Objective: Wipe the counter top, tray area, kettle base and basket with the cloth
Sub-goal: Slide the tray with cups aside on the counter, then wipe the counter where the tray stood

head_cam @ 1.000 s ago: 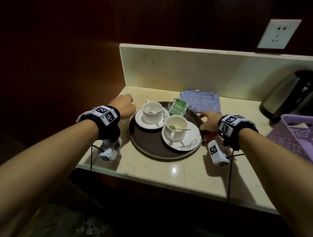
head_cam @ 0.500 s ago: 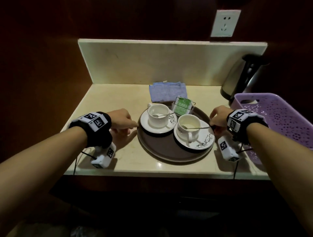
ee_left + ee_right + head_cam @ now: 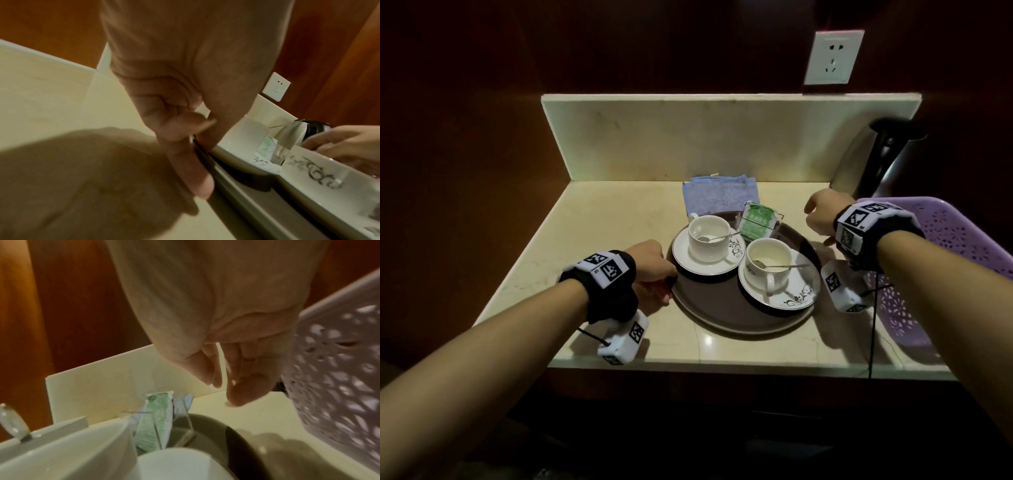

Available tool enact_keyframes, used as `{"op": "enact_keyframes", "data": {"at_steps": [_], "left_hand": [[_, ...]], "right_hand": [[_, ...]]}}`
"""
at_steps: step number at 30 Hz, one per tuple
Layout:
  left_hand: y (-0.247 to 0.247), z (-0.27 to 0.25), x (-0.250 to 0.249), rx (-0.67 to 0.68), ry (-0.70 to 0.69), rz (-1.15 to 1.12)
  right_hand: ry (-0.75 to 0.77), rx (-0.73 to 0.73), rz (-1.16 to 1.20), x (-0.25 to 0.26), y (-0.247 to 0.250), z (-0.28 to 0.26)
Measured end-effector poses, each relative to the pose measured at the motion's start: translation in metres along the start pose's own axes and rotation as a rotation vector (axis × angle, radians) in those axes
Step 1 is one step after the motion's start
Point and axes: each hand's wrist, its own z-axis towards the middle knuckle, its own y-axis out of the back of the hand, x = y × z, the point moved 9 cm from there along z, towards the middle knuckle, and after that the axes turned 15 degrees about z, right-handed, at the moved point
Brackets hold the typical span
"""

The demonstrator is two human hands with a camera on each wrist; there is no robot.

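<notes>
Cloth [image 3: 720, 195], folded, is seen from the head lying at the counter [image 3: 602, 233] back, behind the tray [image 3: 726, 308]. From the left wrist, the tray rim is pinched by the left hand [image 3: 185, 113]. From the right wrist, the right hand [image 3: 236, 345] is held above the counter, loosely curled, gripping nothing, beside the basket [image 3: 339, 353].

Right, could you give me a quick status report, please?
Left hand pinches tray rim; right hand open, off the tray. Cloth untouched behind it. Cups on the tray block wiping.
</notes>
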Motion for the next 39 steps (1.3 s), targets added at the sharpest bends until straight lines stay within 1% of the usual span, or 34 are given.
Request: {"op": "enact_keyframes", "data": {"at_steps": [2,4,6,12,15,20,21,22,24,25,27,30,32,34,39], "left_hand": [[-0.005,-0.001,0.000,0.027,-0.003,-0.060],[-0.009,-0.002,-0.002,0.046,-0.012,-0.076],[-0.013,-0.003,-0.003,0.052,-0.018,-0.097],[-0.020,0.000,-0.009,0.074,-0.043,-0.198],[-0.023,0.001,-0.021,0.078,-0.067,-0.191],[-0.016,0.010,-0.030,0.036,-0.110,-0.106],[-0.010,0.012,-0.028,0.024,-0.119,-0.069],[0.000,0.015,-0.025,-0.015,-0.125,0.013],[0.034,0.017,-0.014,-0.155,-0.102,0.226],[0.053,0.018,-0.008,-0.229,-0.090,0.280],[0.087,0.024,0.005,-0.323,-0.068,0.284],[0.126,0.037,0.020,-0.423,-0.023,0.283],[0.142,0.047,0.017,-0.459,-0.029,0.329],[0.151,0.061,0.003,-0.462,-0.079,0.372],[0.140,0.101,-0.056,-0.370,-0.249,0.537]], "right_hand": [[0.057,-0.015,-0.019,0.019,0.002,0.001],[0.098,-0.044,-0.038,0.035,0.007,0.004],[0.142,-0.040,-0.043,0.053,0.007,0.007],[0.203,0.073,-0.122,0.092,-0.011,0.014],[0.208,0.120,-0.136,0.103,-0.017,0.018],[0.216,0.210,-0.175,0.128,-0.032,0.027],[0.222,0.233,-0.187,0.134,-0.038,0.030],[0.231,0.255,-0.205,0.140,-0.045,0.033],[0.255,0.291,-0.241,0.152,-0.059,0.033],[0.266,0.315,-0.261,0.158,-0.067,0.034],[0.253,0.365,-0.315,0.163,-0.085,0.037],[0.237,0.367,-0.399,0.168,-0.098,0.048],[0.237,0.370,-0.396,0.171,-0.100,0.059],[0.236,0.370,-0.401,0.173,-0.098,0.069],[0.193,0.415,-0.406,0.169,-0.104,0.093]]}}
